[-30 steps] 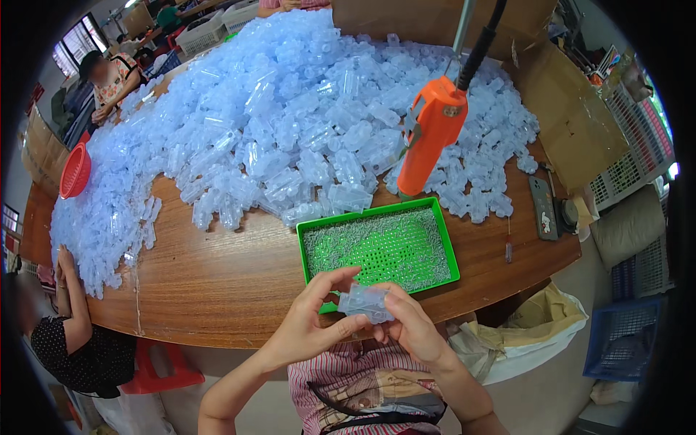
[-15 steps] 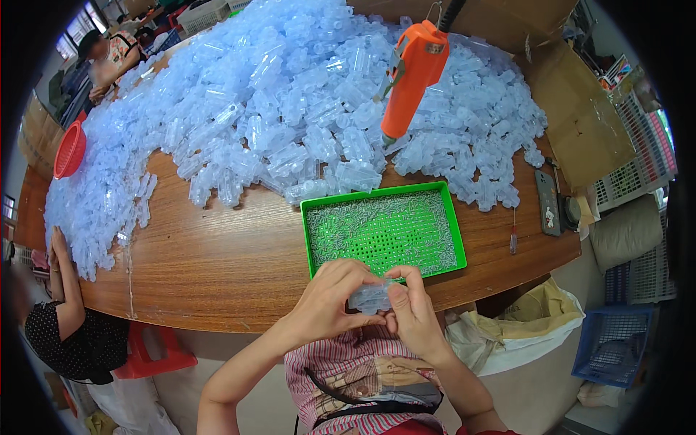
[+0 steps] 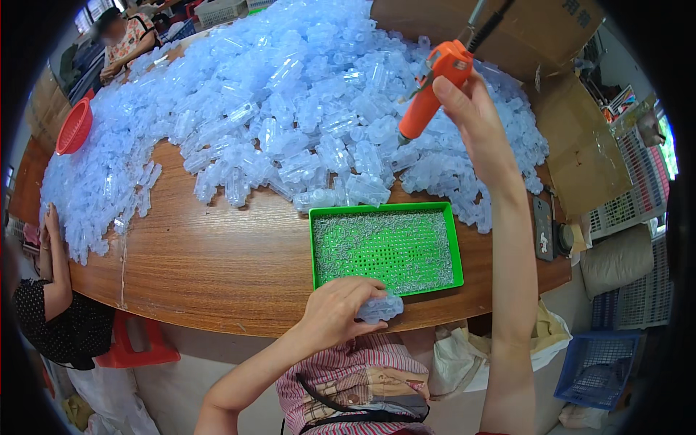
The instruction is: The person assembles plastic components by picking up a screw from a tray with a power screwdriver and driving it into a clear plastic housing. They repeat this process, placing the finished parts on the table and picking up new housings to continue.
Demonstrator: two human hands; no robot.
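Note:
My left hand (image 3: 335,308) grips a clear, bluish plastic housing (image 3: 382,309) at the near edge of the green tray (image 3: 457,250). Small metal screws (image 3: 337,232) lie heaped around the sides of that tray, and its perforated green bottom shows in the middle. Up and to the right, my right hand (image 3: 480,119) is closed round the upper part of an orange electric screwdriver (image 3: 422,110), thumb in front. The screwdriver hangs from a cord, tilted, its tip pointing down-left over the plastic parts. My fingers behind it are partly hidden.
A big pile of similar clear plastic parts (image 3: 239,94) covers the table's far side. A red basket (image 3: 74,127) stands at the left, near another person's hands (image 3: 51,225). At the right edge are a phone (image 3: 544,228) and a cardboard box (image 3: 583,145).
My right hand has left the plastic housing and moved up to the electric screwdriver, which now tilts more. My left hand keeps the housing. The view has shifted slightly.

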